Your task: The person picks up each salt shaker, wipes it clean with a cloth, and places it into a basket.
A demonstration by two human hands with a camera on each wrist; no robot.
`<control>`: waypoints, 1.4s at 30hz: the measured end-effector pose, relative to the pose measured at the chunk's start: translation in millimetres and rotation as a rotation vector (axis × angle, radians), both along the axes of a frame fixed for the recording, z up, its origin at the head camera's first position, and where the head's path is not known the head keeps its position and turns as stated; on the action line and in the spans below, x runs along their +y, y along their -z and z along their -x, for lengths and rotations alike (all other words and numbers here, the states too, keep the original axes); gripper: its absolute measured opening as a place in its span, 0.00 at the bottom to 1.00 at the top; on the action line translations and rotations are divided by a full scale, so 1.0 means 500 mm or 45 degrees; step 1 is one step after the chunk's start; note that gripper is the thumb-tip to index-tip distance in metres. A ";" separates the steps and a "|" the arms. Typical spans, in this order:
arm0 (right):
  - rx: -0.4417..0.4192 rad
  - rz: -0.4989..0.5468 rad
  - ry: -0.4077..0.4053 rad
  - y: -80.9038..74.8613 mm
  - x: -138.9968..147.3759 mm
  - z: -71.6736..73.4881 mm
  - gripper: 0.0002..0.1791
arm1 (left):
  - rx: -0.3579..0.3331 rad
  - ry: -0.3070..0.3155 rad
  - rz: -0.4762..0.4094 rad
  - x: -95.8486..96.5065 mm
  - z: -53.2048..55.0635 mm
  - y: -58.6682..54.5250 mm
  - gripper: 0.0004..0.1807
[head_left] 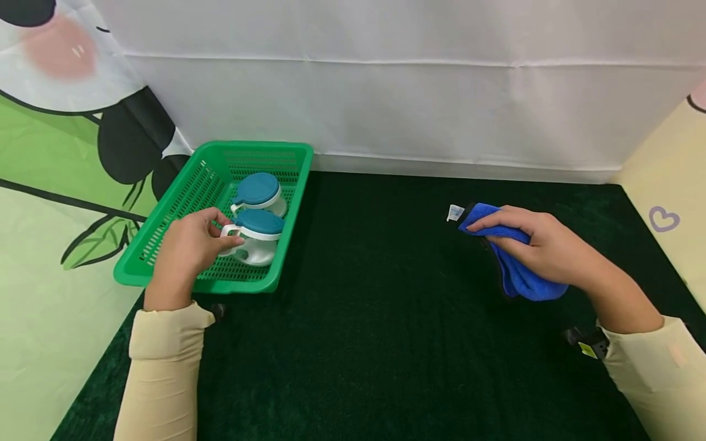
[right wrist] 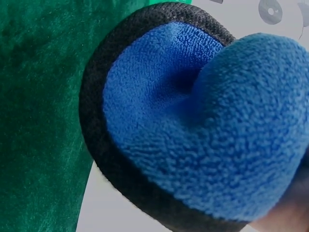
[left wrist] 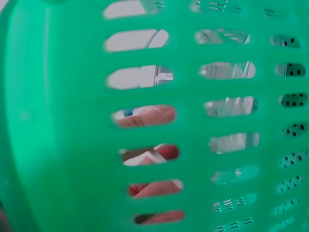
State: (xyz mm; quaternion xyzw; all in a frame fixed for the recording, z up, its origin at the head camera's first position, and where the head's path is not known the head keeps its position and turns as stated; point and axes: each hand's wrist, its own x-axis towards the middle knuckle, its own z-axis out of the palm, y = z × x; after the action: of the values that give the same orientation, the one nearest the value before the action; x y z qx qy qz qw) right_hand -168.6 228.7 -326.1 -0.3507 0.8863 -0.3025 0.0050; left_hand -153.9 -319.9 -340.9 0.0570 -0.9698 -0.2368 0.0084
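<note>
My left hand (head_left: 190, 245) reaches over the front left of a green plastic basket (head_left: 124, 275) and pinches the white handle of a clear jar with a blue lid (head_left: 259, 222). A second blue-lidded jar (head_left: 258, 188) stands just behind it in the basket. Through the basket's slots, the left wrist view shows parts of the fingers (left wrist: 157, 188). At the right, my right hand (head_left: 540, 245) grips a folded blue cloth (head_left: 532, 285) with a dark border and a white tag between thumb and fingers. That cloth (right wrist: 251, 125) fills much of the right wrist view, hiding most of the hand.
A dark green cloth (head_left: 380, 343) covers the table. Behind it rises a white sheet (head_left: 386, 116), with a printed panel (head_left: 66, 226) on the left and a cream one (head_left: 656, 177) on the right. The basket stands near the back left corner.
</note>
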 end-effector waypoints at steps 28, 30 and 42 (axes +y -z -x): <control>-0.020 -0.209 0.287 0.032 0.117 -0.022 0.21 | -0.516 0.246 0.126 -0.051 -0.002 -0.017 0.20; -0.004 -0.303 0.307 0.039 0.131 -0.016 0.20 | -0.526 0.253 0.124 -0.050 -0.008 -0.031 0.25; -0.009 -0.718 0.542 0.088 0.206 -0.003 0.18 | -0.448 0.206 0.205 0.012 -0.064 -0.120 0.44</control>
State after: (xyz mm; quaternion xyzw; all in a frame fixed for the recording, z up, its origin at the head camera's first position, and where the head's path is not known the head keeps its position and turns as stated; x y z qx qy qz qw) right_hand -166.9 331.7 -370.3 -0.1420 0.9881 -0.0413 0.0416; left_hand -121.9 -313.7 -281.0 0.0188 -0.9736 -0.1447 -0.1756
